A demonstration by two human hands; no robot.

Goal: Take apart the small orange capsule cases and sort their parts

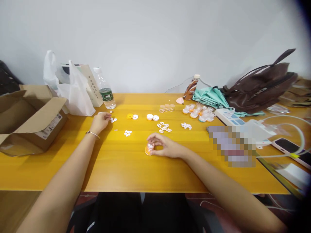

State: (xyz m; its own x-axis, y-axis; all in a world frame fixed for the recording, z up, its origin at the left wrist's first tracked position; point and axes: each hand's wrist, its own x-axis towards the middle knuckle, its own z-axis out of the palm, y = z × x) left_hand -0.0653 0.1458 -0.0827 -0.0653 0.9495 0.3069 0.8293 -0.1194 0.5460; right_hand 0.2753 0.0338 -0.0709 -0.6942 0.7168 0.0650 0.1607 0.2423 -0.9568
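My right hand (164, 145) curls its thumb and fingers around a small round clear-walled case (150, 146) with an orange base, standing on the table; small white bits show inside. Further left, my left hand (103, 120) has its fingers drawn together at a few small shiny discs (113, 120); what is between the fingertips is too small to make out. Between the hands lie several white discs (127, 133). Behind them are a yellow ring (130, 116) and white round parts (152, 117). White leaf-shaped cutouts (164, 127) lie beyond my right hand.
Clear rings (167, 107) and capped clear-and-orange pieces (198, 112) sit toward the back. An open cardboard box (48, 119), a white plastic bag (75, 94) and a water bottle (106, 92) stand left. A power strip (229, 117), cables and a brown backpack (259, 85) occupy the right.
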